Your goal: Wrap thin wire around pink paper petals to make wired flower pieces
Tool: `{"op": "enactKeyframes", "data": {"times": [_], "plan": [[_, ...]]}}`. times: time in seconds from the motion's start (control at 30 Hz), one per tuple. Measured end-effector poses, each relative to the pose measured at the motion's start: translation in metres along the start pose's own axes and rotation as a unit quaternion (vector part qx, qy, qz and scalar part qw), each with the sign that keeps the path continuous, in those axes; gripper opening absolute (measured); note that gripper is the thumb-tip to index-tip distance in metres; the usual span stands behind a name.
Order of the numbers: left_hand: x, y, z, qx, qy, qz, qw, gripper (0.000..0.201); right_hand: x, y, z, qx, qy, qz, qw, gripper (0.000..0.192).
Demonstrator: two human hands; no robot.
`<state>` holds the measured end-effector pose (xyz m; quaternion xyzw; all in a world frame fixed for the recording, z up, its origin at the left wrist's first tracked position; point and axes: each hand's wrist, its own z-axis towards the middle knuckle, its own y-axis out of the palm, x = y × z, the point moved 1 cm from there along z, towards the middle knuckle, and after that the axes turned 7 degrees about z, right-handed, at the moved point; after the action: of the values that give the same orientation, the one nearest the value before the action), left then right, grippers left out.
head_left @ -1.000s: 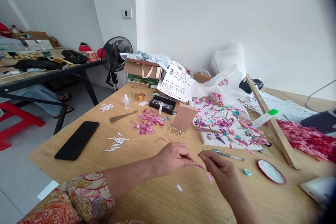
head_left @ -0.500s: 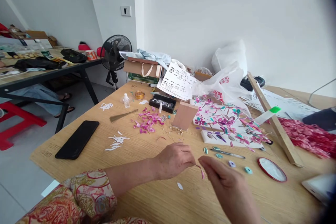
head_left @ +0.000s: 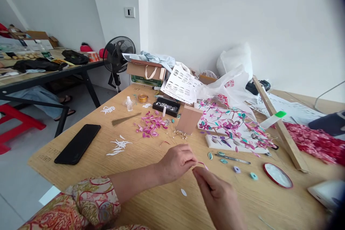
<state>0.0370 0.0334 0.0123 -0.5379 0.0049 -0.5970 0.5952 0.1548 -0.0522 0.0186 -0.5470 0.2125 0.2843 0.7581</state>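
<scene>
My left hand [head_left: 176, 163] is pinched on the thin stem end of a small pink petal [head_left: 202, 165], which sticks out to the right from the fingertips. Close beside it, my right hand [head_left: 217, 194] has thumb and forefinger pressed together just below the petal. Whatever lies between those fingers is too fine to make out. Under the hands, a single white leaf-shaped piece [head_left: 183, 192] lies on the wooden table [head_left: 151, 201]. Loose pink petals [head_left: 152, 125] form a pile farther back, and white cut pieces [head_left: 118, 146] lie to the left.
A black phone [head_left: 78, 143] lies at the left. Finished-looking flower sprigs [head_left: 229, 125] rest on white foam, behind a pen [head_left: 234, 159], thread bobbins [head_left: 253, 176] and a red-rimmed round dish [head_left: 277, 175]. A wooden bar [head_left: 285, 136] leans at the right; a fan [head_left: 118, 55] stands behind.
My right hand has moved left and slightly down, nearer my left hand. The petal, which hung downward, now points out to the right.
</scene>
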Motion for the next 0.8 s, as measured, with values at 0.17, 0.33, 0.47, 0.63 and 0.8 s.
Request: {"op": "enactKeyframes", "data": {"times": [0.17, 0.33, 0.47, 0.63, 0.8], "plan": [[0.009, -0.002, 0.000, -0.057, 0.051, -0.039, 0.996, 0.015, 0.019, -0.034, 0.025, -0.014, 0.030, 0.020, 0.999, 0.027], [0.009, -0.006, 0.002, 0.011, -0.081, -0.140, 0.987, 0.008, 0.042, -0.004, 0.024, -0.021, 0.106, 0.178, 0.978, 0.033], [0.003, -0.003, 0.002, 0.047, -0.093, -0.091, 0.990, 0.009, 0.030, 0.026, 0.003, -0.018, 0.115, 0.144, 0.983, 0.036], [0.003, 0.002, 0.001, -0.003, 0.020, 0.062, 0.998, 0.018, 0.004, 0.009, -0.002, 0.003, 0.023, 0.019, 1.000, 0.034], [0.010, 0.000, 0.000, -0.064, 0.064, 0.026, 0.996, 0.017, 0.018, -0.032, 0.019, -0.004, 0.032, 0.018, 0.999, 0.026]]}}
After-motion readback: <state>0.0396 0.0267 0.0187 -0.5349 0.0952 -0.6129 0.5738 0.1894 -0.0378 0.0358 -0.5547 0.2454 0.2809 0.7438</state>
